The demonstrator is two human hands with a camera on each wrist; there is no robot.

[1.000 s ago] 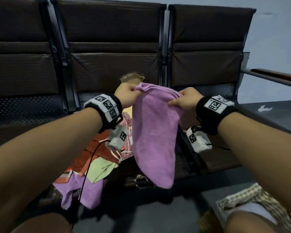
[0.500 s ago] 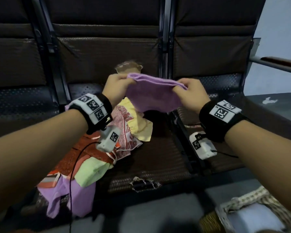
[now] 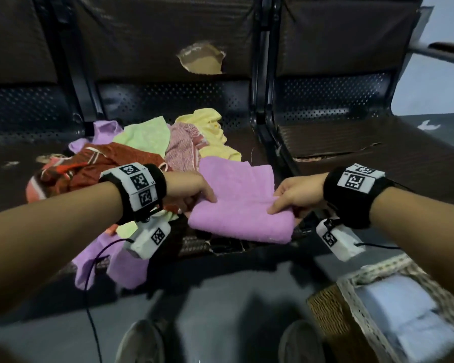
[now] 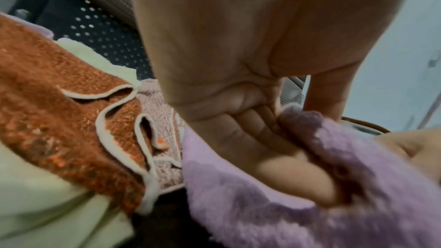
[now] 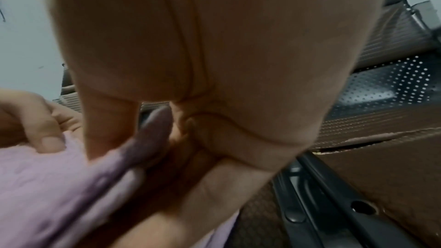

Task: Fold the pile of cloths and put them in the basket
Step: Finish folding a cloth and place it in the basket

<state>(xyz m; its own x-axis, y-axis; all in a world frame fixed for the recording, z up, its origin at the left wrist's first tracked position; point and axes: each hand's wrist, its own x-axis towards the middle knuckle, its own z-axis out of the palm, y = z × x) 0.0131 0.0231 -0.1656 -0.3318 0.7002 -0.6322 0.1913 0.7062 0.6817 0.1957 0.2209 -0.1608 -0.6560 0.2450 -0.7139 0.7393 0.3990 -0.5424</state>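
Note:
A purple cloth (image 3: 237, 203) lies folded over on the middle seat, near its front edge. My left hand (image 3: 194, 189) pinches its left side, thumb on top and fingers under the fold (image 4: 298, 173). My right hand (image 3: 291, 197) pinches its right side the same way, purple cloth (image 5: 71, 186) between thumb and fingers. The pile of cloths (image 3: 142, 153) sits just left and behind: rust-red, pale green, yellow, pink and another purple one. The woven basket (image 3: 351, 297) stands on the floor at lower right and holds a folded light-blue cloth (image 3: 404, 318).
A row of dark perforated seats (image 3: 351, 142) with backrests runs across; the middle backrest has a torn hole (image 3: 201, 58). A purple cloth (image 3: 121, 265) hangs over the seat's front edge. My feet (image 3: 142, 341) show on the grey floor below.
The purple cloth hung full length from both hands, was then stretched between them, and now lies folded on the seat. Both hands came down and toward me with it.

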